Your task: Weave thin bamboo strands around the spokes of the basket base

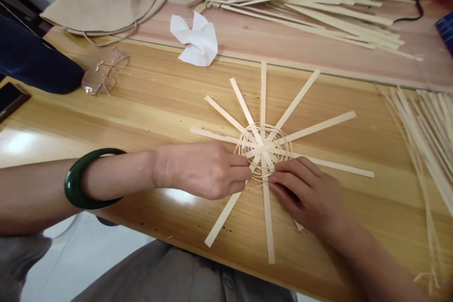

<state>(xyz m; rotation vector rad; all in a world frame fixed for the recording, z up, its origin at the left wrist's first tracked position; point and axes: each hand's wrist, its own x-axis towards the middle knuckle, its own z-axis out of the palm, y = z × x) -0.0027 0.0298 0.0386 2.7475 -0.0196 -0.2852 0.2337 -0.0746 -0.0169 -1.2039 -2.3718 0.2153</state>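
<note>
The left hand [203,170] and right hand [304,198] gripped the woven centre of a bamboo basket base [264,148] from either side, fingers closed on its strands. The base lay mid-desk [116,125], its spokes [314,127] fanning out, the lowest ending close to the near edge. Open wood ran left toward eyeglasses [104,73]; a bundle of bamboo strips [424,151] lined the right edge.

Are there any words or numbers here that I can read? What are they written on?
None can be read: no words, numbers, labels or signs show anywhere, including on the dark phone at the left edge, the blue object at the top right, and the paper tissue.
</note>
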